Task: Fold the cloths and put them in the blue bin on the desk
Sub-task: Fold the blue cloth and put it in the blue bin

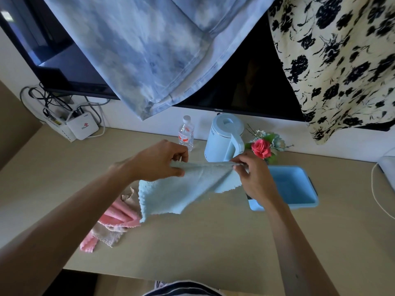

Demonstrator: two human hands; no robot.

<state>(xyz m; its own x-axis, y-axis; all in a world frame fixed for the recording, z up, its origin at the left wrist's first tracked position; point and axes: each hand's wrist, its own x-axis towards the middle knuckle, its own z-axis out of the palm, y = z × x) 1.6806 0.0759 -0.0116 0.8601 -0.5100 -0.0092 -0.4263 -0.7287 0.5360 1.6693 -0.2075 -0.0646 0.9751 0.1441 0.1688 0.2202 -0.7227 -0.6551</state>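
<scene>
A pale wooden desk (pixel 213 242) runs along a white wall under a dark television (pixel 252 82) half draped with hanging fabric. The blue bin (pixel 288 205) sits on the desk and looks empty, as far as its visible part shows. Just left of the bin, both hands hold the light blue cloth (pixel 181 193) in the air. The left hand (pixel 158 161) and the right hand (pixel 254 178) each pinch its top edge, and the rest hangs slack and twisted.

Further left of the bin, the pink cloth (pixel 119 214) and beige cloth (pixel 109 233) lie crumpled together, still unfolded.

The likely trouble is a crooked fold, since the hanging part is skewed and the corners may not meet. A light fingertip pinch could also let one corner slip. Behind the bin stand a blue kettle (pixel 222 142), a water bottle (pixel 186 135) and an artificial rose (pixel 261 148), all close to the hands, so a wide sweep could topple the bottle. The cloth's low corner could drag the pile.
</scene>
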